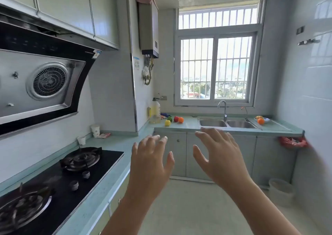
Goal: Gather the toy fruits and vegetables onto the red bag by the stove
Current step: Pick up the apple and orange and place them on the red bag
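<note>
Left hand point(149, 161) and right hand point(219, 155) are both up in front of me, fingers straight and spread, backs toward me, holding nothing and touching nothing. Gas stove point(71, 170) is low on my left, set in the green counter point(116, 143). Past the stove, next to the paper cups point(95, 130), lies a flat reddish bag point(104, 135). I take it for the red bag target, but it's small and blurry. The toys are well apart from it, on the far counter under the window, just right of an oil bottle point(155, 113). Yellow toy fruit point(167, 123) sits in front, green toy fruit point(169, 118) and red toy fruit point(176, 118) behind it, orange toy fruit point(181, 120) at the right. A blue-purple piece point(165, 115) sits further back, kind unclear. Double sink point(213, 123) is to their right. Beyond it a plate point(267, 120) holds another orange fruit point(260, 121) and a yellow bit; can't tell if they're toys. A second red plastic bag point(292, 142) hangs off the counter end far right, not by the stove. Handling guess: hollow plastic, light, stiff, smooth and round, so they'll likely roll or slip if nudged; not fragile. Take each from above with fingers round the widest part, maybe two per hand against the palm. Nothing is on the bag yet.
</note>
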A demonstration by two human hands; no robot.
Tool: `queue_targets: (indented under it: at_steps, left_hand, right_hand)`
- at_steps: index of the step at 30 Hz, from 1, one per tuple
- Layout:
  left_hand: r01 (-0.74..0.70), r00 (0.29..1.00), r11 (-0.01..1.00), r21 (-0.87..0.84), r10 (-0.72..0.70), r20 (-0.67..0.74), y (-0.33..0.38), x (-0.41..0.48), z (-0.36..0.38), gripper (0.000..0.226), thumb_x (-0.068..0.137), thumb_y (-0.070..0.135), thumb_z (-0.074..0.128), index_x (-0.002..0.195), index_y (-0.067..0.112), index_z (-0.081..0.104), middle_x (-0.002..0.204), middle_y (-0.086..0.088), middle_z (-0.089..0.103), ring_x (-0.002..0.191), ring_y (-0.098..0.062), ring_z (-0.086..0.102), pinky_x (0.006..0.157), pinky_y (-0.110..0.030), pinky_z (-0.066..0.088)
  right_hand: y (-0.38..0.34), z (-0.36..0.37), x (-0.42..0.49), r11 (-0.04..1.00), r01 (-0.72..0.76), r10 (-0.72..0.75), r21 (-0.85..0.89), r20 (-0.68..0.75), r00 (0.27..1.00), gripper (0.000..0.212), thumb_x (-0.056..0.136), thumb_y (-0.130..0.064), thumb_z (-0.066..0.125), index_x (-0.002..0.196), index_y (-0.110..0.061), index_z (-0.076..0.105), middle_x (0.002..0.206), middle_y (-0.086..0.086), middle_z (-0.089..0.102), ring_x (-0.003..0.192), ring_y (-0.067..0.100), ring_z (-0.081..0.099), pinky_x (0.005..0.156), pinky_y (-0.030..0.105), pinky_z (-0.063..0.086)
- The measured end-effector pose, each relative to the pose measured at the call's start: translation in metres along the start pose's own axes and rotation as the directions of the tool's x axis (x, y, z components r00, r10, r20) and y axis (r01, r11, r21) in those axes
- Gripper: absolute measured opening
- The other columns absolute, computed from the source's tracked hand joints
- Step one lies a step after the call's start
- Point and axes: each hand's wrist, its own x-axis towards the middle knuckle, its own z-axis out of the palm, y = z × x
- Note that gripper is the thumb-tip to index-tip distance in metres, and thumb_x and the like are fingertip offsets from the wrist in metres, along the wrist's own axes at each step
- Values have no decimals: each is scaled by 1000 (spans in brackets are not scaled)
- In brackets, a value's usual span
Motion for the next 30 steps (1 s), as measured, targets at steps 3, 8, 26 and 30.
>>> queue_targets:
  at_steps: [3, 8, 26, 30]
  left_hand:
    - [-2, 1000, 1000, -3, 2, -16, -14, -12, 4, 44, 82, 35, 39, 108, 9, 64, 105, -10, 66, 98, -31, 62, 85, -53, 47]
    - [-5, 998, 1000, 15, 6, -56, -40, -35, 11, 43, 82, 33, 39, 106, 7, 64, 104, -11, 66, 99, -32, 61, 87, -53, 44]
    - [-16, 992, 999, -39, 20, 125, -57, -11, 143, 43, 82, 33, 41, 107, 6, 64, 106, -12, 65, 101, -33, 61, 86, -56, 45]
    - [-44, 991, 999, -20, 46, 129, -50, 32, 202, 43, 82, 32, 41, 107, 5, 64, 105, -14, 65, 100, -34, 61, 87, -55, 45]
  right_hand:
    - [-9, 11, -6, 1000, 24, -24, -6, -20, 1000, 42, 79, -39, 40, 100, -13, 65, 102, 6, 66, 93, 29, 62, 84, 49, 48]
    - [-25, 33, -26, 999, 0, 0, 37, 11, 1000, 41, 80, -39, 40, 102, -14, 64, 106, 6, 65, 99, 29, 60, 89, 51, 47]
    - [53, 147, -13, 993, -71, 62, 94, 99, 993, 40, 80, -37, 42, 103, -13, 64, 107, 5, 64, 101, 29, 59, 89, 52, 46]
    - [107, 186, 10, 994, -87, 79, 63, 122, 989, 39, 80, -36, 42, 102, -12, 64, 107, 7, 64, 101, 29, 59, 89, 53, 46]
